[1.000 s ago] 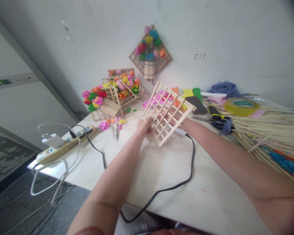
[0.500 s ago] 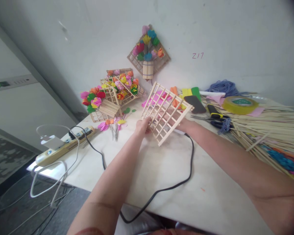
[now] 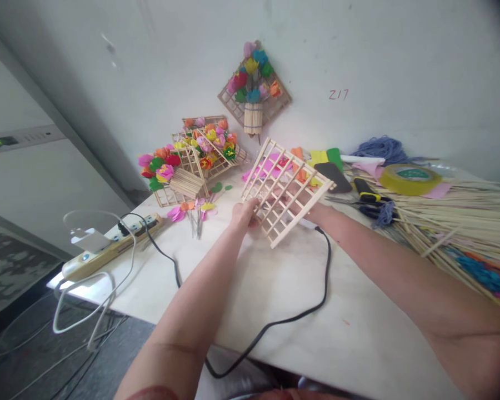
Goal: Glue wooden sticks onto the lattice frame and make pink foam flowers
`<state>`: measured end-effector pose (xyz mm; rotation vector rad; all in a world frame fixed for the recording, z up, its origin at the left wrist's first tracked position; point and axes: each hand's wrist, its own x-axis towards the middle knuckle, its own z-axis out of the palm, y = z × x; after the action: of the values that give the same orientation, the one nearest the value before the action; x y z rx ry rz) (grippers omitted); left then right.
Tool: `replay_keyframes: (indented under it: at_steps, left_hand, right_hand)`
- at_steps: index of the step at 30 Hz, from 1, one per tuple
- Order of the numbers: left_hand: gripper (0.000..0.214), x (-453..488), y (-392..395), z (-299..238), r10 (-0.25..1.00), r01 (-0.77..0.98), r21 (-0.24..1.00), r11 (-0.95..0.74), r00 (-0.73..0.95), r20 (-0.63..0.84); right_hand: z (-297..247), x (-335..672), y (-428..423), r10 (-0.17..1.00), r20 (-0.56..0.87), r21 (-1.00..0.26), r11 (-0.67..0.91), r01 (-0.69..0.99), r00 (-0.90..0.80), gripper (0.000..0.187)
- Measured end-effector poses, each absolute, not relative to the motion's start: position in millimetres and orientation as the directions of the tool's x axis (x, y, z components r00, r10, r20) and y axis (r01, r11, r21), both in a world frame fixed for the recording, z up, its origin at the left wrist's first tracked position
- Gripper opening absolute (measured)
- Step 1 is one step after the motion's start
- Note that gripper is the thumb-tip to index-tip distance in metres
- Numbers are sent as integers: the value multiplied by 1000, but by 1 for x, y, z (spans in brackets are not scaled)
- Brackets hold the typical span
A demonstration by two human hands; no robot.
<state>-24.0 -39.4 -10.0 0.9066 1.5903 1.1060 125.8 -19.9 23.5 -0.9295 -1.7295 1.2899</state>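
I hold a square lattice of thin wooden sticks (image 3: 286, 191) tilted above the white table (image 3: 275, 289). My left hand (image 3: 244, 214) pinches its lower left corner, fingers closed on the frame. My right hand (image 3: 306, 206) is behind the lattice at its right side, seen partly through the bars, and grips it from the back. A black cable (image 3: 316, 278) runs under the lattice and loops toward the table's near edge.
Finished lattices with paper flowers (image 3: 191, 161) stand at the back left; another (image 3: 254, 89) hangs on the wall. A power strip (image 3: 108, 247) lies at the left edge. A bundle of thin sticks (image 3: 462, 222), a tape roll (image 3: 408, 179), scissors (image 3: 369, 200) and coloured paper (image 3: 323, 158) fill the right.
The lattice has shifted only slightly in my hands; both hands keep their hold. The view has moved a little.
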Motion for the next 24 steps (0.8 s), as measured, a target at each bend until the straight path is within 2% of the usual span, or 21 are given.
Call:
replay_keyframes:
  at_steps: [3, 5, 10, 13, 15, 17, 20, 24]
  left_hand:
    - [24, -23, -40, -10, 922, 49, 951, 305, -264, -282]
    - [23, -23, -39, -11, 923, 51, 953, 300, -269, -276]
    - [23, -24, -39, -13, 920, 60, 950, 306, -274, -279]
    - [24, -25, -38, -14, 921, 52, 952, 301, -277, -276]
    - [25, -25, -37, -15, 918, 46, 952, 302, -284, -278]
    - [26, -25, -36, -16, 917, 48, 951, 304, -287, -279]
    - [26, -26, -36, -16, 916, 49, 952, 301, -291, -275]
    - [24, -26, -37, -16, 918, 45, 957, 286, -300, -260]
  right_hand:
    - [29, 122, -23, 866, 83, -996, 59, -65, -494, 9]
    - [30, 121, -24, 868, 70, -995, 23, -101, -492, 12]
    - [27, 121, -21, 850, 64, -992, -1, -123, -523, 7]
    - [24, 120, -17, 848, 50, -998, 24, -56, -527, 5]
    - [24, 121, -16, 838, 75, -995, 98, 14, -541, 9]
    - [26, 125, -19, 813, 160, -957, 267, 115, -559, 14]
    - [32, 133, -25, 749, 301, -826, 514, 231, -590, 9]
    - [36, 141, -30, 668, 397, -665, 682, 304, -630, 7]
